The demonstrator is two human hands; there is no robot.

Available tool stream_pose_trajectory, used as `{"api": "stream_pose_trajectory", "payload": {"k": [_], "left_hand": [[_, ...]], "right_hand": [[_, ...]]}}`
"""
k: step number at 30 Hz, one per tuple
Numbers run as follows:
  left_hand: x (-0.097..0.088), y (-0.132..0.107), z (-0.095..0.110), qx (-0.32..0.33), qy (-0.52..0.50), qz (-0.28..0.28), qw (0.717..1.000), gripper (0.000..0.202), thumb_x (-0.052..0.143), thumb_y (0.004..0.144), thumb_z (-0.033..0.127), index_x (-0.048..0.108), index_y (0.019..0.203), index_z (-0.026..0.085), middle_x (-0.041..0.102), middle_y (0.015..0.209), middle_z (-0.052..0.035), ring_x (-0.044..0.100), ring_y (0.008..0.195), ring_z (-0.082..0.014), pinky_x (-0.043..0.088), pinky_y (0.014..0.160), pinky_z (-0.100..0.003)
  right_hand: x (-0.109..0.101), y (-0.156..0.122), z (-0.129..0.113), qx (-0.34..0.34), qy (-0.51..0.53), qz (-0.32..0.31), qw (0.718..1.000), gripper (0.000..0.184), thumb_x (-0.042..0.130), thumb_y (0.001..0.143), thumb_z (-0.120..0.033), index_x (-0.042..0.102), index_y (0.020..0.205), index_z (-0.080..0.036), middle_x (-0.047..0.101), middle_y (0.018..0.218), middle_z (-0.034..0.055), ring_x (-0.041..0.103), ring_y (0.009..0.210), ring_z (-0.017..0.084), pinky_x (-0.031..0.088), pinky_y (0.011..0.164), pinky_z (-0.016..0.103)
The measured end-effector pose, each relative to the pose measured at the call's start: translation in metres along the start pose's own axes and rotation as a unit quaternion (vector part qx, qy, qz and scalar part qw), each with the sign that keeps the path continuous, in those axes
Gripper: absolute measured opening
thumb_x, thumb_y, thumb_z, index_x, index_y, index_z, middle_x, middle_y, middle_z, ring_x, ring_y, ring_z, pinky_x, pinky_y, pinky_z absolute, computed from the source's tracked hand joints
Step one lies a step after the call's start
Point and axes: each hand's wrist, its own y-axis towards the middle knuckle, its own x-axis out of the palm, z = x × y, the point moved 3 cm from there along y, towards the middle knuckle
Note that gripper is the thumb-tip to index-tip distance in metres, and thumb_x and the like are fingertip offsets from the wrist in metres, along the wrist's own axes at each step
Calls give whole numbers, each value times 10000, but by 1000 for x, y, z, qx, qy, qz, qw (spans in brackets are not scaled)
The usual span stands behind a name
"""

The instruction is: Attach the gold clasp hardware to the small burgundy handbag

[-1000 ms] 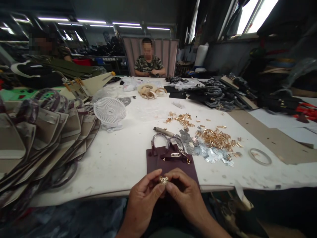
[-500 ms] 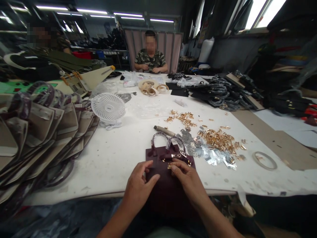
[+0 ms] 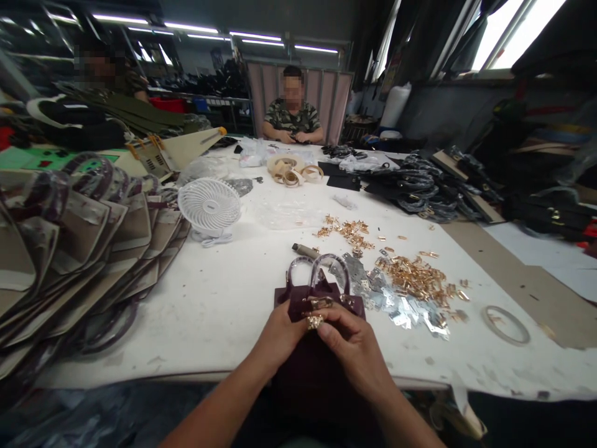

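From where I stand, taking 12 o'clock as straight ahead of the seated worker, the right hand (image 3: 352,342) has a small gold clasp (image 3: 315,322) pinched between thumb and fingers. The left hand (image 3: 277,333) closes in from 9 o'clock, its thumb right by the clasp; its other fingers are hidden, so I can't tell what they grip. Beneath both lies a dark purple bag (image 3: 306,367) at the counter (image 3: 233,280) edge, its plastic-wrapped handles (image 3: 330,264) arching up at 12. Metal plates (image 3: 405,311) spread toward 3 o'clock, a heap of gold fittings (image 3: 415,277) at 2. A white fan (image 3: 209,205) stands between 10 and 11, near stacked bags (image 3: 112,230) at 10. Far off at 12 sits a person in camouflage (image 3: 293,118).
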Motion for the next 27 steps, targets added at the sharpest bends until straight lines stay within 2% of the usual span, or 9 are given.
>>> {"api": "stream_pose_trajectory", "payload": {"k": [2,4,8,11,15,20,23,27], "left_hand": [[5,4,-4,-59,-103,-22,993,388,754,838,389,705,1143,154,780,1069,-103,717,1005,-293,533,914,-387],[6,8,-9,-94,-168,-16,981,412,752,851,396,687,1181,158,782,1081,-105,723,1026,-287,539,937,-389],[8,13,-12,-137,-267,-7,954,492,741,871,427,634,1287,186,776,1132,-117,735,1054,-289,551,989,-432],[14,13,-11,-182,-345,-57,919,519,680,909,474,613,1332,182,776,1132,-130,748,1031,-298,566,981,-452],[17,16,-18,-236,-408,-138,871,536,597,941,517,636,1318,138,771,1144,-157,742,1053,-325,552,1006,-472],[12,22,-33,-282,-448,-172,831,606,553,943,569,627,1335,113,769,1150,-169,713,1124,-347,512,1052,-491],[12,24,-36,-288,-459,-161,825,590,566,941,550,629,1336,117,774,1138,-166,711,1128,-347,511,1052,-492],[13,25,-36,-284,-451,-145,834,581,579,934,548,635,1332,127,776,1136,-157,717,1116,-345,518,1044,-491]], "right_hand": [[-11,2,-8,-19,-41,-40,998,170,695,931,-393,765,996,-252,706,1299,55,637,1220,269,462,1102,419],[-28,8,-8,-28,-103,-36,994,190,675,941,-400,763,1032,-259,701,1311,59,632,1227,278,471,1095,443],[-69,23,4,-10,-248,42,968,239,632,953,-421,750,1087,-262,762,1129,61,697,1047,267,538,957,435],[-83,30,12,-22,-311,4,950,222,597,978,-394,746,1074,-261,753,1059,57,689,976,239,539,893,396],[-84,37,16,-58,-345,-80,933,247,550,1013,-367,735,1152,-281,727,1042,63,669,993,226,534,889,374],[-79,47,25,-51,-362,-127,922,286,530,1028,-361,718,1230,-287,709,1029,58,671,962,207,540,879,351],[-76,52,32,-61,-378,-149,912,305,511,1036,-354,705,1261,-283,704,1070,65,666,990,214,539,892,355],[-74,59,35,-67,-395,-167,901,321,482,1046,-356,701,1270,-289,704,1072,72,672,990,220,547,862,351]]}}
